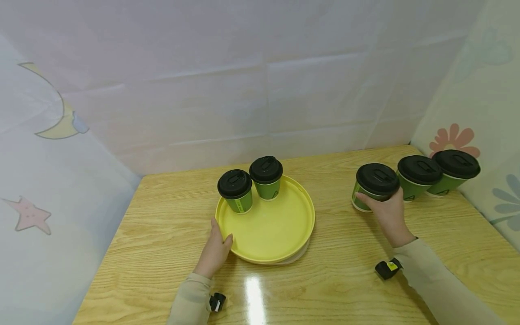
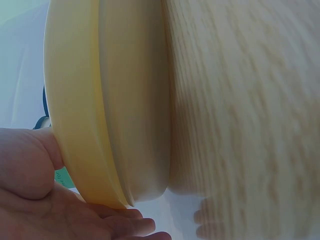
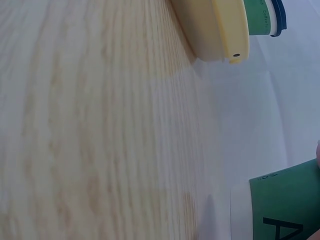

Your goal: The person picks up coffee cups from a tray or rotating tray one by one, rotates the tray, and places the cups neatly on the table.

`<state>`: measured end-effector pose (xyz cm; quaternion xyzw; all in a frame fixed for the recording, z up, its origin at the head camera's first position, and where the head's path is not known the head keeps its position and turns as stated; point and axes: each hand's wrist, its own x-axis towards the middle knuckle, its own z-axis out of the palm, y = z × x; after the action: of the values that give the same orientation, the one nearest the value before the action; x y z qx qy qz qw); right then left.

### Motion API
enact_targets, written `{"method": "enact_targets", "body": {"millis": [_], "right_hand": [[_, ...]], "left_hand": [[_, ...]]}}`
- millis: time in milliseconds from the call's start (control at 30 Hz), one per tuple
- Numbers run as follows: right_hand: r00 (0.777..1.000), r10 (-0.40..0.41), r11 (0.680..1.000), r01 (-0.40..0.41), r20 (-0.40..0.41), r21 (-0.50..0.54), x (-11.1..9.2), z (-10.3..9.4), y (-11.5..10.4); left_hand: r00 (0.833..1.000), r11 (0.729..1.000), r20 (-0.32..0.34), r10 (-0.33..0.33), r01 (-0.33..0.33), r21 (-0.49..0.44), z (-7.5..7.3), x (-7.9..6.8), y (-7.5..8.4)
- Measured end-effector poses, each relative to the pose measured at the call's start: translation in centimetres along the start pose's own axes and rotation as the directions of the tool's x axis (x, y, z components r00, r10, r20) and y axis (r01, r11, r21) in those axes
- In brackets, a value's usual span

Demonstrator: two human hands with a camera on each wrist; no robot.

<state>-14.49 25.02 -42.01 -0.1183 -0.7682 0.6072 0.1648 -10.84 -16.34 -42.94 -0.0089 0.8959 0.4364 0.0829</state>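
Note:
My right hand (image 1: 387, 214) grips a green paper coffee cup (image 1: 363, 205) with a black lid, thumb at its left side. In the right wrist view the cup's white foot stands close over the table, a black letter on its green side. At the left, my left hand (image 1: 215, 253) holds the rim of a round yellow tray (image 1: 270, 234), thumb over the edge and fingers along the outside. Under the tray is a paler round base (image 2: 135, 100). Two lidded coffee cups, a left one (image 1: 239, 203) and a rear one (image 1: 268, 189), stand upright on the tray's far left part.
Two more lidded green cups, a nearer one (image 1: 412, 187) and a farther one (image 1: 447, 183), stand just right of the held cup. The wooden table (image 1: 333, 280) ends at a pale cloth backdrop (image 1: 227, 113) behind and at both sides.

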Motion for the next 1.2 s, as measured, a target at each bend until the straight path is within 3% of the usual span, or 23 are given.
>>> {"method": "enact_targets", "body": {"millis": [1200], "right_hand": [[0.993,0.113,0.990,-0.116,-0.040,-0.083,0.49,-0.85,0.37]], "left_hand": [[1.000,1.000,0.016,-0.019,0.019,-0.011,-0.01,-0.04,0.01]]}}
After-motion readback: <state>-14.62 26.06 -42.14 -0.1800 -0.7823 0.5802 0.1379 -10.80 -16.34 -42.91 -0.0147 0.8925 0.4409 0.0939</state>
